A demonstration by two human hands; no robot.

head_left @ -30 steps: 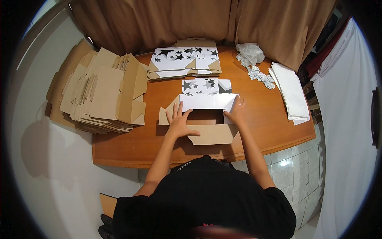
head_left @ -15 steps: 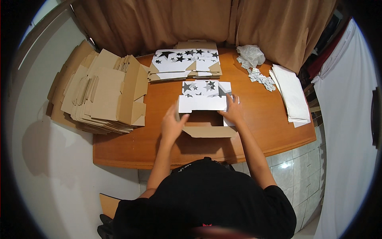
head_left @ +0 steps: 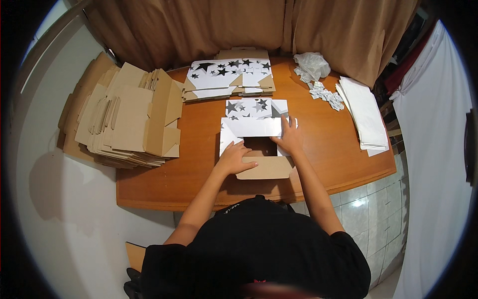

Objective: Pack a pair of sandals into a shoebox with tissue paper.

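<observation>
In front of me lies a cardboard box [head_left: 264, 167], white with grey and black stars outside and plain brown inside. Its far flap [head_left: 251, 127] and left flap [head_left: 228, 133] are folded inward around a dark central opening, while a brown flap leans toward me. My left hand [head_left: 234, 158] lies spread over the near left corner, thumb stretched along the brown flap. At the right side, my right hand [head_left: 290, 137] rests with parted fingers on the far right corner, its thumb over the right flap. A starred panel [head_left: 248, 108] extends behind the box.
Flattened brown cardboard boxes [head_left: 124, 114] are piled at the left by the wall. Behind my box lies a stack of star-printed flat boxes [head_left: 211, 77]. Toward the right are a clear plastic bag [head_left: 313, 66], small white packets [head_left: 326, 94] and a stack of white sheets [head_left: 362, 114].
My left hand has moved from the box's left side to its near left corner. The left flap now lies folded inward, and the brown flap leans further toward me.
</observation>
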